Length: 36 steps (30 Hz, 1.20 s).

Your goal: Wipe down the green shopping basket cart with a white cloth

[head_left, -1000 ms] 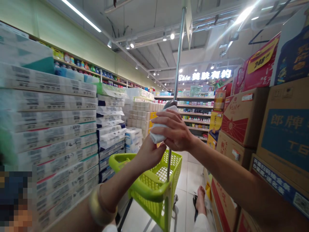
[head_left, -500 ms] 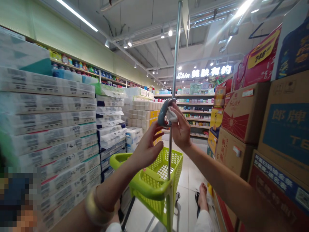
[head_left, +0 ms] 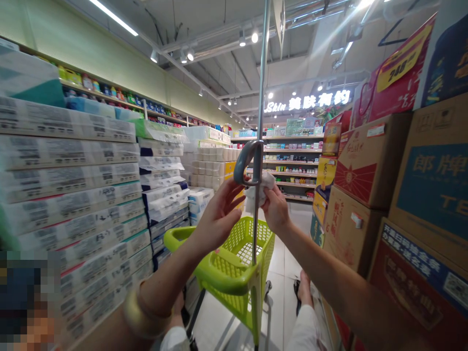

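A lime green shopping basket cart (head_left: 229, 273) stands in front of me in a store aisle. A thin metal pole (head_left: 259, 122) rises from it and carries a grey curved handle (head_left: 244, 161). My right hand (head_left: 275, 209) pinches a crumpled white tissue (head_left: 258, 191) against the pole, just under the handle. My left hand (head_left: 219, 214) is open, fingers stretched toward the tissue and the handle's lower end. A gold bangle (head_left: 144, 312) sits on my left wrist.
Stacked packs of tissue paper (head_left: 73, 195) line the left side. Cardboard boxes (head_left: 369, 161) are piled high on the right. Shelves of goods (head_left: 292, 165) stand at the aisle's far end. My sandalled foot (head_left: 302, 287) rests on white floor tiles beside the cart.
My right hand has come down from the top of the grey handle to the pole just beneath it, with the tissue. My left hand let go and opened beside it.
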Tool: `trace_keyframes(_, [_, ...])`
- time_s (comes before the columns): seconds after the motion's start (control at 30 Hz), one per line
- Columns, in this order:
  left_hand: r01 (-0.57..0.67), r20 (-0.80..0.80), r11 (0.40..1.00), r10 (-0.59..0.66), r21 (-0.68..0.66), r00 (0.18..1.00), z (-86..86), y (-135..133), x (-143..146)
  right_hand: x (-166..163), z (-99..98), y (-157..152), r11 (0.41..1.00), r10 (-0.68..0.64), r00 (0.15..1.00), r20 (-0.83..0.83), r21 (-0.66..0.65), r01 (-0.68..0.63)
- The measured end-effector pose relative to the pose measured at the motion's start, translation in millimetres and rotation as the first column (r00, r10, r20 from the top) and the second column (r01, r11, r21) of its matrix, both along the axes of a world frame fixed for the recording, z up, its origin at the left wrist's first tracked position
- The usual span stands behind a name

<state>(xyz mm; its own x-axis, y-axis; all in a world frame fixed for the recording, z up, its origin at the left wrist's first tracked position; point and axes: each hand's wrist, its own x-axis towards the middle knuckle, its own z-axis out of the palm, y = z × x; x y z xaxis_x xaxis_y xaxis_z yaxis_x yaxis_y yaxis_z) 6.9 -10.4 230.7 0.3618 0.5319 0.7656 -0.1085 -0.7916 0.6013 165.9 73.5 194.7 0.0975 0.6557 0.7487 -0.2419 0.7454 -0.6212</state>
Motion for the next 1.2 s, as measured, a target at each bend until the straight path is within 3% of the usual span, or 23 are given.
trace_keyframes(0.07, [-0.085,0.0,0.996,0.085,-0.005,0.996,-13.9,2.1,0.8,-2.2,-1.9,1.8,0.954,0.236,0.969,-0.078,-0.17,-0.246])
trace_keyframes(0.17, [-0.263,-0.089,0.964,0.259,-0.032,0.962,-48.7,6.2,0.8,-1.2,-15.7,-1.2,0.843,0.409,0.902,-0.141,-0.321,-0.432])
trace_keyframes(0.33, [-0.453,-0.283,0.891,0.432,-0.014,0.857,-115.3,8.3,1.2,5.2,-68.1,-13.5,0.724,0.489,0.861,-0.143,-0.484,-0.492])
trace_keyframes(0.43, [-0.501,-0.438,0.859,0.494,0.111,0.751,-135.3,3.2,3.8,7.8,-100.7,-20.9,0.709,0.485,0.865,-0.128,-0.521,-0.475])
trace_keyframes(0.53, [-0.531,-0.602,0.814,0.551,0.236,0.577,-138.0,-3.0,6.0,9.4,-123.6,-24.9,0.743,0.443,0.895,-0.056,-0.535,-0.402])
trace_keyframes(0.6, [-0.541,-0.657,0.792,0.571,0.283,0.492,-135.7,-5.0,6.3,10.5,-133.5,-24.8,0.796,0.405,0.913,0.044,-0.508,-0.328])
trace_keyframes(0.73, [-0.53,-0.713,0.775,0.584,0.346,0.388,-131.7,-4.0,3.7,12.8,-148.1,-21.0,0.933,0.233,0.92,0.314,-0.338,-0.121])
trace_keyframes(0.8, [-0.531,-0.74,0.769,0.579,0.357,0.341,-130.4,-2.2,0.8,13.2,-155.1,-19.4,0.97,0.123,0.898,0.424,-0.244,-0.017])
trace_keyframes(1.03, [-0.454,-0.816,0.818,0.506,0.353,0.279,-127.2,6.7,-21.0,9.1,-173.5,-18.3,0.983,-0.154,0.719,0.677,0.029,0.183])
trace_keyframes(1.2, [-0.412,-0.823,0.838,0.492,0.358,0.284,-126.2,14.2,-41.2,7.1,-186.7,-13.2,0.948,-0.319,0.604,0.731,0.236,0.215])
